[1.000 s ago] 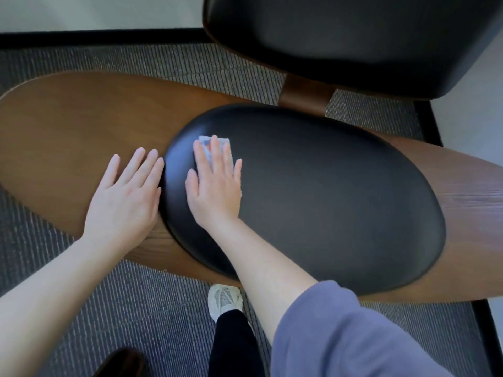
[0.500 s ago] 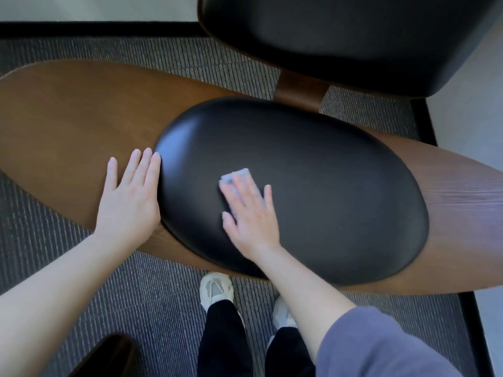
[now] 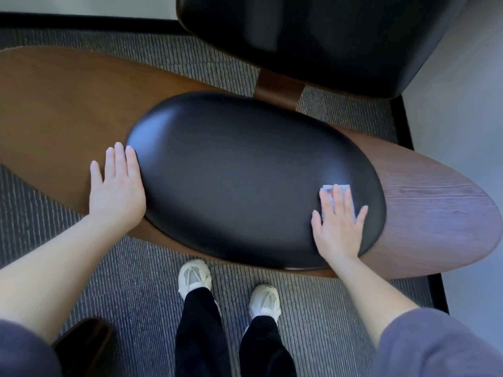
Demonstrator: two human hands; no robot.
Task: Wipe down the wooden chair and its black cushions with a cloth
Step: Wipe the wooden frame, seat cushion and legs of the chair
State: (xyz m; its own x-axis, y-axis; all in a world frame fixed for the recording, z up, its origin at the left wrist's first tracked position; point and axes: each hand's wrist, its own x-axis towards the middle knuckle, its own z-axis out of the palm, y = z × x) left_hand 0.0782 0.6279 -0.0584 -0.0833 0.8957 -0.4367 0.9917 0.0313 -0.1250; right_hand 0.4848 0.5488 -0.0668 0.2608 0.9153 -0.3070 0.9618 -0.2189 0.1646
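Observation:
The wide wooden seat (image 3: 49, 110) of the chair carries an oval black seat cushion (image 3: 231, 180). Above it is the black back cushion (image 3: 313, 36) on a wooden post (image 3: 277, 89). My right hand (image 3: 337, 224) lies flat on the cushion's right end and presses a small pale blue cloth (image 3: 334, 190) under its fingers; only the cloth's far edge shows. My left hand (image 3: 117, 191) rests flat, fingers together, on the wood against the cushion's left edge and holds nothing.
Grey ribbed carpet (image 3: 136, 289) with a black border (image 3: 402, 123) lies under the chair. My two feet in white shoes (image 3: 194, 276) stand just in front of the seat. A dark brown object (image 3: 81, 346) sits at the lower left.
My right hand has slid the cloth from the cushion's left part across to its right end. My left hand stays on the wood at the left edge. The view has pulled back.

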